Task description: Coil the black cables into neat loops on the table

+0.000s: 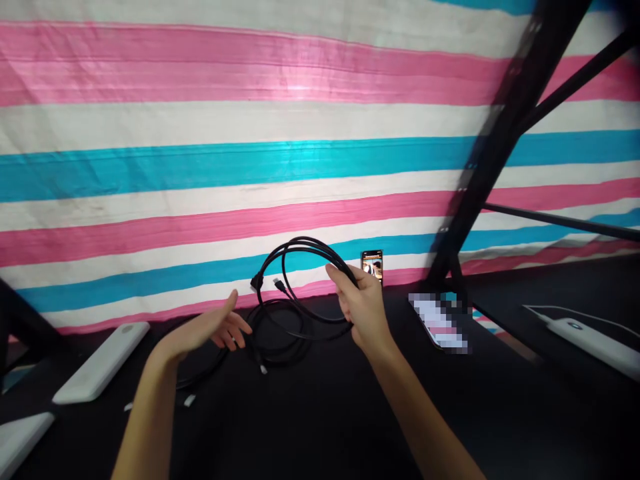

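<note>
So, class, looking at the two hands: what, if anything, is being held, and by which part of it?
The right hand holds a coiled black cable by the right side of its loops. The left hand looks open, seemingly holding nothing.

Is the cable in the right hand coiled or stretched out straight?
Coiled: the black cable forms several rounded loops gathered in the right hand.

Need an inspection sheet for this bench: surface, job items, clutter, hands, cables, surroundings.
Surface: black table
Job items: black coil, raised in the right hand
Clutter: phone upright at back, screen lit; pixelated slab at right; white blocks, two left, one right
Hands: right closed on coil; left hand open, seems unloaded
Cables: loose cables on table; white cord at right block
Surroundings: striped sheet behind; black frame
</note>
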Demonstrator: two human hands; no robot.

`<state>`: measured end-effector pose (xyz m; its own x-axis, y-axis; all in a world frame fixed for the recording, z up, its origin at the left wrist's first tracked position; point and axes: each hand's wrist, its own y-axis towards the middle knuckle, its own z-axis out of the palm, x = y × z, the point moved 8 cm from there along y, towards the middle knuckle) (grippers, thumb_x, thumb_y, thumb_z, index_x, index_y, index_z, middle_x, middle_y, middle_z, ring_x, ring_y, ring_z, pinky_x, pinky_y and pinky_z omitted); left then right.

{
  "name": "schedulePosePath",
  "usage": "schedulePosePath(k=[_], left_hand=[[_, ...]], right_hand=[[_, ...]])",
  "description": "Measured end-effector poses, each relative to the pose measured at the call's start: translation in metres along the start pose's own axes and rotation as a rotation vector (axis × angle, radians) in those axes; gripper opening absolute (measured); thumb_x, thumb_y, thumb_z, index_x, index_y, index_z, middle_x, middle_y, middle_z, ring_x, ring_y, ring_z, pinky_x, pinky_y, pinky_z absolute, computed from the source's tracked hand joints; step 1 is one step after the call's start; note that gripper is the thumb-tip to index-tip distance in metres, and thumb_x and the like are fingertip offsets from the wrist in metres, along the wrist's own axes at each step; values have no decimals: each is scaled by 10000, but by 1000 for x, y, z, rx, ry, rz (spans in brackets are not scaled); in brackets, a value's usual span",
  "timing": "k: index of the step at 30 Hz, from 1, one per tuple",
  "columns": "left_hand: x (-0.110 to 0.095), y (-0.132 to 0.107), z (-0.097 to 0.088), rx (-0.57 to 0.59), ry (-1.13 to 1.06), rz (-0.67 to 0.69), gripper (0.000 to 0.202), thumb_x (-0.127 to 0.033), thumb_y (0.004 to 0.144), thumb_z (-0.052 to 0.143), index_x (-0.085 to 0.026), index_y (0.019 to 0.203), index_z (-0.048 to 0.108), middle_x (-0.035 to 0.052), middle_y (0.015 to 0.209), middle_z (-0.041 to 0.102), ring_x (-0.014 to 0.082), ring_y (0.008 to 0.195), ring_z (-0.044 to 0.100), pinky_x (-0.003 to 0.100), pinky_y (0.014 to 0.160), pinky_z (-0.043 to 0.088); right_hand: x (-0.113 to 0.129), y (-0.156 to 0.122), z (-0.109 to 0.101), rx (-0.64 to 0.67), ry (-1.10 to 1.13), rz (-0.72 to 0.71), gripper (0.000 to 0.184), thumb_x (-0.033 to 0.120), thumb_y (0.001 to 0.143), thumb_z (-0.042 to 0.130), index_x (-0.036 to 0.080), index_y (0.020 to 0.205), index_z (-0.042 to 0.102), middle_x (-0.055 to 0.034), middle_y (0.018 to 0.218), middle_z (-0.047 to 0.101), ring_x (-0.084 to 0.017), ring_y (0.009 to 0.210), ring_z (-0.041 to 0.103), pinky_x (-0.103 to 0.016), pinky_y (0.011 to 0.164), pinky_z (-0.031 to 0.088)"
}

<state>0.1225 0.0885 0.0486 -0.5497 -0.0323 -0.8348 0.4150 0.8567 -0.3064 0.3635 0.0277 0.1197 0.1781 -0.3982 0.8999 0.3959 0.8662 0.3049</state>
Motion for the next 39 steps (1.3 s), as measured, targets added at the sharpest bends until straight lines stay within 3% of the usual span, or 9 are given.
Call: schedulePosePath(k=[5,10,14,18,21,25,28,32,39], left_hand=[[-6,24,32,148,-252,69,796,-773,712,266,-141,946,691,139,884,717,245,780,664,313,726,459],[-21,36,49,195,-567,143,726,-734,740,316,-144,1007,643,134,925,704,238,798,664,312,737,462],[-2,38,56,229,-278,40,732,-749,729,303,-124,747,684,99,605,680,190,563,640,244,541,416],[16,32,65,418,-33,-44,909,-795,702,102,-107,648,693,137,551,663,189,474,616,225,432,323],[34,36,60,445,39,-139,987,-846,626,48,-103,673,696,154,563,667,198,450,608,232,420,318],[45,53,51,326,-98,-126,983,-863,606,108,-113,905,669,143,653,702,225,550,651,274,527,423],[41,64,51,202,-283,-61,936,-837,645,183,-108,1048,609,148,765,716,244,649,671,306,603,464],[27,68,51,34,-380,24,791,-762,683,373,-96,1035,615,154,853,708,244,679,670,298,607,479],[-18,55,72,309,-804,119,576,-624,794,409,-107,968,597,164,889,695,215,768,671,287,702,485]], right_hand=[[-11,-14,23,95,322,89,425,369,716,667,199,495,346,122,342,247,-14,253,156,-168,246,96],[-13,-21,34,246,293,57,411,335,740,663,187,493,371,122,327,258,-8,250,168,-150,254,95],[-9,-19,29,208,302,44,411,326,723,678,185,485,375,119,339,269,-5,253,170,-149,252,103],[-5,-16,22,109,383,66,433,329,703,683,193,464,348,119,321,252,-10,245,160,-154,237,99],[-3,-18,21,89,429,74,433,322,698,680,196,460,341,119,313,250,-11,240,147,-154,231,93],[2,-23,27,161,417,72,434,307,705,672,193,454,337,115,301,257,-9,234,157,-151,234,84],[4,-25,30,206,437,80,432,297,703,671,190,446,340,113,292,259,-6,232,152,-151,237,82],[9,-26,31,265,447,87,432,288,693,670,187,438,337,114,290,250,0,233,146,-145,246,83],[11,-23,30,311,444,128,441,304,662,671,198,414,322,114,257,226,-7,215,128,-150,233,87]])
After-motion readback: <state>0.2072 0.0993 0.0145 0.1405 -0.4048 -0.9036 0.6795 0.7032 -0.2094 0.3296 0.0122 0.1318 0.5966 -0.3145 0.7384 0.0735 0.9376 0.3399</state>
